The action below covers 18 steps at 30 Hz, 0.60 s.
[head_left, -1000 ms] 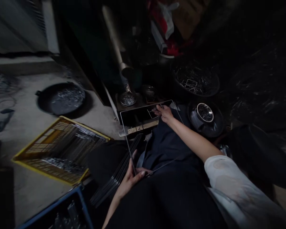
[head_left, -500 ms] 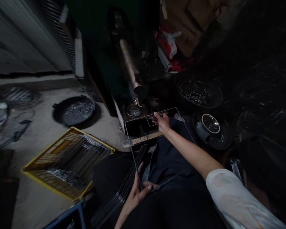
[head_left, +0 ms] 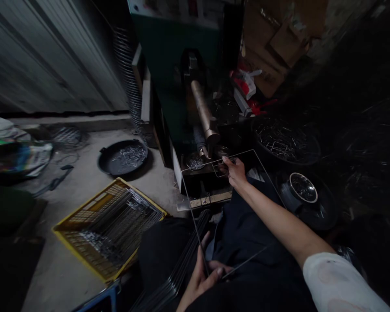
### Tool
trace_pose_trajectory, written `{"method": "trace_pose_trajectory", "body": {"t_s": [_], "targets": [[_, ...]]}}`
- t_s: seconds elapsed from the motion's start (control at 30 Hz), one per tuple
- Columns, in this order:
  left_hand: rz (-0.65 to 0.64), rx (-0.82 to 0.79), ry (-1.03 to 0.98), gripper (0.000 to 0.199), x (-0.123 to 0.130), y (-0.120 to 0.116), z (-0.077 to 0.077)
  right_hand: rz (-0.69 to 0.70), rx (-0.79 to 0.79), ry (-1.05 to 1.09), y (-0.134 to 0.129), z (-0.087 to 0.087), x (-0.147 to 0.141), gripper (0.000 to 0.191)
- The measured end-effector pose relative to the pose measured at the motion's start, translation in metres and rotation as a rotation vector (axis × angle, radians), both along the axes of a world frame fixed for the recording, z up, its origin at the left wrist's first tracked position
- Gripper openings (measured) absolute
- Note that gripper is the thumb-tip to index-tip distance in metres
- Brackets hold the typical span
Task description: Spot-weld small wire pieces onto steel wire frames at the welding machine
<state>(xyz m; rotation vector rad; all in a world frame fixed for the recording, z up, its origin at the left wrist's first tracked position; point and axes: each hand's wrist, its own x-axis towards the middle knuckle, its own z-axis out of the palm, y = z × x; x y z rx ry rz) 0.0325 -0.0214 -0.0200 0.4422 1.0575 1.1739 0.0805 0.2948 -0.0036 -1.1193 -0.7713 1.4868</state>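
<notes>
A large rectangular wire frame (head_left: 192, 211) is held over my lap. Fingers of my right hand (head_left: 234, 171) are closed on its far side, where a small wire piece (head_left: 217, 170) hangs beside them. Near the frame's lower left corner, my left hand (head_left: 204, 275) grips the wire between thumb and fingers. Just beyond the far side stands a machine with a copper-coloured arm (head_left: 204, 108), its tip above a small dish of metal bits (head_left: 195, 161). More bent wires (head_left: 172, 281) lie on my lap by my left hand.
A yellow crate (head_left: 81, 251) of wire frames stands on the floor at left, with a black pan (head_left: 105, 162) beyond it. On the right are a basin of wire pieces (head_left: 279, 143) and a round bowl (head_left: 303, 188). A blue crate (head_left: 100, 301) is at the bottom edge.
The whole view has shifted, so the scene appears further right and slightly lower. Both hands keep hold of the wire frame, whose place before the machine is nearly the same.
</notes>
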Motion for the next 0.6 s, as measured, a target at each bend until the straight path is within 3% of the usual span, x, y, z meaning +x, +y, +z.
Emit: {"method": "trace_pose_trajectory", "body": {"t_s": [0.33,0.6], "targets": [[0.084,0.010,0.014,0.095,0.005,0.001,0.003,0.017,0.003,-0.007,-0.001,0.022,-0.009,0.026],[0.106,0.064,-0.075,0.098,0.008,0.003,-0.003,-0.001,-0.024,0.011,0.002,0.025,-0.011,0.025]]}}
